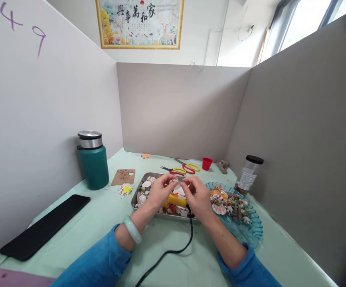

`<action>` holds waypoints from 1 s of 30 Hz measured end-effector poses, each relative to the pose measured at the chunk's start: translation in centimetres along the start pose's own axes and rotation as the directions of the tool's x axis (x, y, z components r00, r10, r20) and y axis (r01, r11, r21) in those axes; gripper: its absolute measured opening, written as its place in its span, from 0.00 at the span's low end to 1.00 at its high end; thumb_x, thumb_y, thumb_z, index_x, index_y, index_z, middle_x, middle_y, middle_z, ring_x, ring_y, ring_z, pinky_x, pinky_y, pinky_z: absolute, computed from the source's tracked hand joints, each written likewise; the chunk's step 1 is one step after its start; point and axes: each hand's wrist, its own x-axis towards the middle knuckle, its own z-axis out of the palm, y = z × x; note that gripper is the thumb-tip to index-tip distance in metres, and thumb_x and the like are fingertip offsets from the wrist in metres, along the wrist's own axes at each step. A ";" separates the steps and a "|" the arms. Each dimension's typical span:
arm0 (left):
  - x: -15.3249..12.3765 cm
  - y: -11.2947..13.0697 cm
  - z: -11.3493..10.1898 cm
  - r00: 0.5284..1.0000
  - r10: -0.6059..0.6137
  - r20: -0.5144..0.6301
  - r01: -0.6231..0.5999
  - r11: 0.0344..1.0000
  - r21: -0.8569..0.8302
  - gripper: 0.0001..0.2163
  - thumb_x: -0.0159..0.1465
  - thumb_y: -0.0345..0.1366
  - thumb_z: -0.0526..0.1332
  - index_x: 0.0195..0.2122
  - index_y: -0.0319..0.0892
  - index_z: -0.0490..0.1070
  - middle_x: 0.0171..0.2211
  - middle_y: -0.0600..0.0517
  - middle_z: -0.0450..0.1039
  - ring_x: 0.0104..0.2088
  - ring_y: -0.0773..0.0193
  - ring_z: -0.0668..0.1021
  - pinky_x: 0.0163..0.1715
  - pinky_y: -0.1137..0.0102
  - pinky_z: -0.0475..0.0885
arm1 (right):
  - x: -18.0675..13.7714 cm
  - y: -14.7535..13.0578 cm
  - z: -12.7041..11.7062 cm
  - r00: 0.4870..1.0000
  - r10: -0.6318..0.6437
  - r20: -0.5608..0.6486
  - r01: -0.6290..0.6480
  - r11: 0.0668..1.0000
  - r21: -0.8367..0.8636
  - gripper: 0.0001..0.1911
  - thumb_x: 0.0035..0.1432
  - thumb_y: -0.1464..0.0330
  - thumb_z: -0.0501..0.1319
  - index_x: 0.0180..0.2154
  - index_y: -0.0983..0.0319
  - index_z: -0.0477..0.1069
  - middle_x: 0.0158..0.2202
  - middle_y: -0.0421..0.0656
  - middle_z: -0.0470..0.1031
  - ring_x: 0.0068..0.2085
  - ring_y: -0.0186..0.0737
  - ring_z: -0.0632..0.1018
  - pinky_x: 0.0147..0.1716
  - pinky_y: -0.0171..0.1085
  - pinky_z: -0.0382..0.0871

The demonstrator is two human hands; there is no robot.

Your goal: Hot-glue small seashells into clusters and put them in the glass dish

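Note:
Over a metal tray (135, 201) of seashells, my left hand (161, 190) and my right hand (199, 196) meet with fingertips pinched. Something small and pale seems to be between them, but it is too small and covered to name. Beneath the hands, a yellow glue gun (176, 200) lies across the shells, its black cord (187, 244) running down toward me. White shells (144, 193) show at the tray's left side. To the right of my right hand is a blue glass plate (257, 223) heaped with small shells (231, 205).
A green bottle (93, 167) and a long black case (47, 225) stand and lie at left. Behind the tray are scissors (187, 167) and a red cup (206, 163). A black-lidded jar (248, 175) leans near the right partition (295, 131). A brown card (123, 177) lies left.

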 end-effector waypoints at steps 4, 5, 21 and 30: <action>-0.1 0.1 0.1 1.000 0.015 0.025 -0.017 0.996 0.088 0.09 0.55 0.36 0.61 0.35 0.38 0.74 0.31 0.50 0.75 0.31 0.65 0.73 0.33 0.73 0.67 | 0.0 0.0 0.0 0.994 -0.109 0.006 0.109 0.994 0.002 0.05 0.60 0.70 0.54 0.35 0.60 0.69 0.35 0.43 0.70 0.32 0.35 0.71 0.32 0.34 0.65; -0.1 0.1 0.1 1.000 0.018 0.022 -0.020 0.995 0.103 0.09 0.55 0.36 0.60 0.35 0.38 0.75 0.30 0.50 0.75 0.32 0.65 0.73 0.33 0.73 0.67 | 0.0 0.1 0.0 0.993 -0.119 0.010 0.119 0.993 -0.011 0.05 0.60 0.70 0.54 0.35 0.60 0.69 0.35 0.43 0.70 0.33 0.35 0.71 0.32 0.34 0.65; -0.1 -0.5 0.4 0.992 -0.119 0.053 0.120 0.993 -0.018 0.14 0.54 0.39 0.62 0.37 0.36 0.77 0.24 0.52 0.73 0.24 0.67 0.72 0.28 0.72 0.72 | -0.3 0.4 0.2 0.990 -0.142 0.010 0.142 0.988 -0.068 0.04 0.59 0.71 0.54 0.33 0.60 0.67 0.34 0.44 0.70 0.34 0.37 0.71 0.33 0.36 0.65; -0.3 0.0 0.2 1.000 0.010 0.014 -0.011 0.996 0.090 0.12 0.56 0.38 0.60 0.37 0.39 0.78 0.30 0.49 0.77 0.32 0.63 0.76 0.32 0.72 0.71 | -0.2 0.0 0.1 0.994 -0.105 -0.008 0.104 0.994 -0.022 0.06 0.59 0.70 0.54 0.38 0.61 0.68 0.35 0.44 0.71 0.30 0.35 0.71 0.32 0.35 0.66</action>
